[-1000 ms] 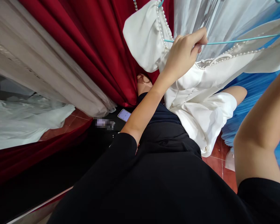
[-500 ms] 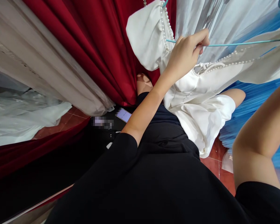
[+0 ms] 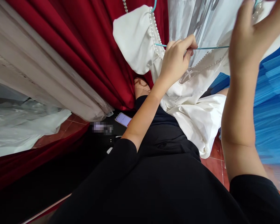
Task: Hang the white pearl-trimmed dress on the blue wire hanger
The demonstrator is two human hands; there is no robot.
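the left hand is closed around the straight bottom bar of a thin turquoise hanger, its thumb and fingers meeting about the bar. the hanger carries a white, puff-sleeved, pearl-trimmed dress: its near sleeve lies to the left of that hand, the bodice hangs just below it, and the skirt drapes over the person's legs. the right hand is raised by the dress's other shoulder, thumb spread from the palm; its fingertips are cut off at the top edge, so i cannot tell whether it grips anything. i judge the step in hand to be settling that far shoulder on the hanger, and the next move seems to call for a steady left-hand hold while the right works the cloth. glossy red draped fabric hangs left of the left hand, ruffled blue fabric beside the right forearm.
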